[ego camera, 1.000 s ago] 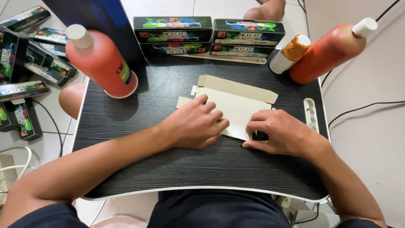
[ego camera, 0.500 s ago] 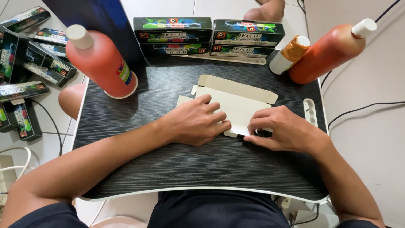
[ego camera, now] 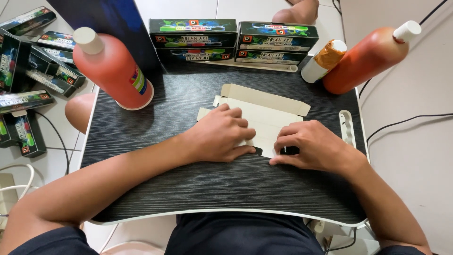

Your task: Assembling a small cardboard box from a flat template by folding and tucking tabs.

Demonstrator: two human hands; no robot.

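Head view: your left hand (ego camera: 222, 134) lies palm-down with fingers loosely spread, pressing the unfolded cardboard box blank (ego camera: 264, 115) flat at the centre of the dark bench (ego camera: 179, 189), while your right hand (ego camera: 314, 148) pins the blank's 5 o'clock edge with bent fingertips; neither hand grips anything. By my judgement the work is early: the blank is still flat, its flaps open at 12 o'clock, with no side raised yet. At 12 o'clock stand dark printed cartons (ego camera: 231, 40) with green-blue faces, at 10 o'clock a red bottle (ego camera: 111, 68) with a pale cap, at 2 o'clock an orange bottle (ego camera: 370, 56) and a small white bottle (ego camera: 323, 61), and at 9 o'clock, off the bench, more cartons (ego camera: 28, 75).
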